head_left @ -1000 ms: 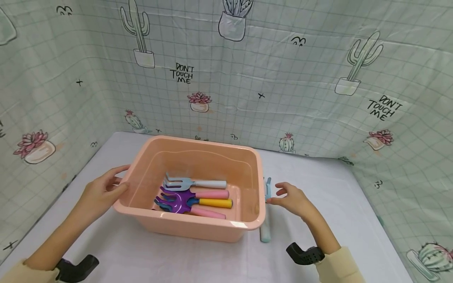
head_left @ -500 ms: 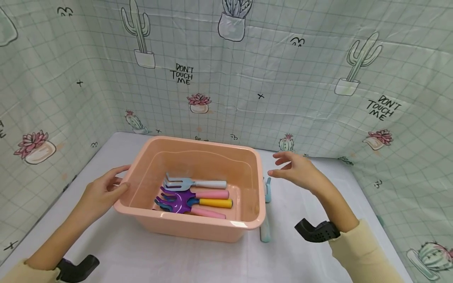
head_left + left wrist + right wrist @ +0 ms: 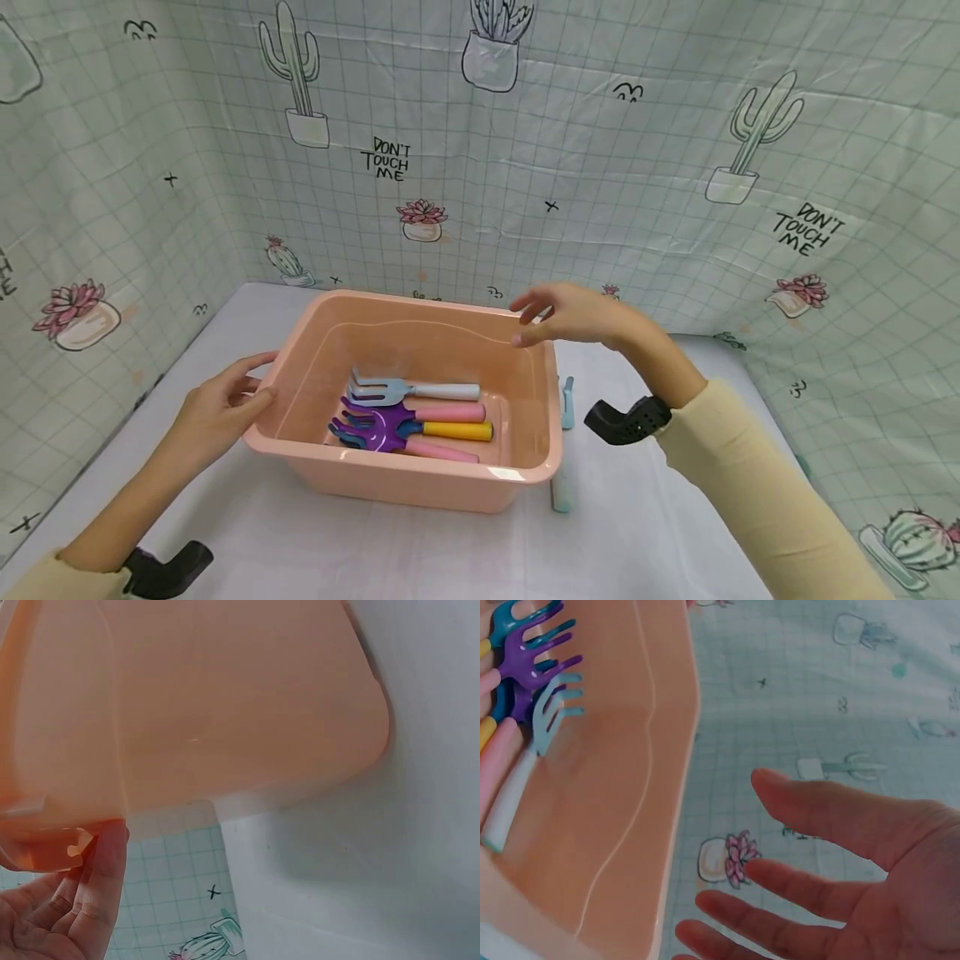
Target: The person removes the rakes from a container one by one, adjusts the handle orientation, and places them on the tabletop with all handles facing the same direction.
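Several hand rakes (image 3: 382, 427) lie already inside the peach tub (image 3: 420, 487), whose left rim the left hand (image 3: 213, 404) pinches, while the right hand (image 3: 562, 315), loosely bent and holding nothing, hovers near its far right corner, and one light-blue tool (image 3: 567, 408) seems left outside, just beside it.

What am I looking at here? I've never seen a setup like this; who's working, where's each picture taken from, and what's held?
There's no machine: these are a person's bare hands. One picture is taken from the head, looking forward and down; the other two from the wrists, each watching that hand's work. A peach tub stands on a white surface, with colourful forks inside. A pale blue tool lies outside, on its right. The left hand grips the tub's rim. The right hand, near the far right corner, holds nothing.
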The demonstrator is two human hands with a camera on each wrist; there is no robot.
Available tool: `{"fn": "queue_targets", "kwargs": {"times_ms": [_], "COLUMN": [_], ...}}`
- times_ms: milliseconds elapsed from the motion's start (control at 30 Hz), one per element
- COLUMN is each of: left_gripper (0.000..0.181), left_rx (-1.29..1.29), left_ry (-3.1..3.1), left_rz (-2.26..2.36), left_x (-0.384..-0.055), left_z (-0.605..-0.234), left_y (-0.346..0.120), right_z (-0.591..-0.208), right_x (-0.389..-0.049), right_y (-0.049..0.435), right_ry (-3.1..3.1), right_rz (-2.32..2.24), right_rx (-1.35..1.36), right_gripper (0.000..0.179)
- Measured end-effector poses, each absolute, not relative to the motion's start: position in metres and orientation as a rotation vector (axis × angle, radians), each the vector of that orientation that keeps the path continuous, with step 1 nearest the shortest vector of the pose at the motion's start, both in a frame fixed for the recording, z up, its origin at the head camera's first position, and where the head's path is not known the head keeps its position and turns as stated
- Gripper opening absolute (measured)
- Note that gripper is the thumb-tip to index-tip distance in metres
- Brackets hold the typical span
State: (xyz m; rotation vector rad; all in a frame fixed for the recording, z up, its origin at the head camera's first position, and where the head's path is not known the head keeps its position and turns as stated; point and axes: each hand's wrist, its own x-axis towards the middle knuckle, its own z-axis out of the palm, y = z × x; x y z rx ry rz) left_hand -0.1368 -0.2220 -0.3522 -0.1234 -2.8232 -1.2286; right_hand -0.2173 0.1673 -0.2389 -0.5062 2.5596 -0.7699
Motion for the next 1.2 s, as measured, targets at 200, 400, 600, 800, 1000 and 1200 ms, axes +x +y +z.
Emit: {"fn": "queue_targets", "kwargs": {"times_ms": [200,400,600,800,1000,1200], "left_gripper": [0.051,0.051,0.051,0.051,0.05,0.051], "left_rx": [-0.145,-0.137,-0.117,-0.107,-0.109,-0.107], "left_ry": [-2.811,-2.816,-2.816,-2.814,-2.815,-2.815], "left_rz": [-1.25,-1.241,-1.237,-1.239,-1.231,-1.217], "left_x": [-0.136,-0.134,-0.133,-0.13,-0.128,-0.127], "left_z": [-0.352,-0.351,-0.35,-0.351,-0.351,-0.351], "left_y": [-0.219,-0.219,-0.218,-0.217,-0.218,-0.219], "right_z": [-0.245,-0.259,-0.279,-0.302,-0.323,-0.339], "right_x": [-0.236,-0.25,-0.256,-0.256,-0.249,-0.243], "right_y": [0.14,0.115,0.091,0.066,0.049,0.041], "right_ry": [2.404,2.273,2.182,2.107,2.053,2.034], "right_rz": [-0.734,-0.663,-0.533,-0.404,-0.35,-0.301], "right_rx": [-0.557,-0.61,-0.634,-0.682,-0.68,-0.624], "right_gripper": [0.055,0.054,0.055,0.057,0.057,0.056]}}
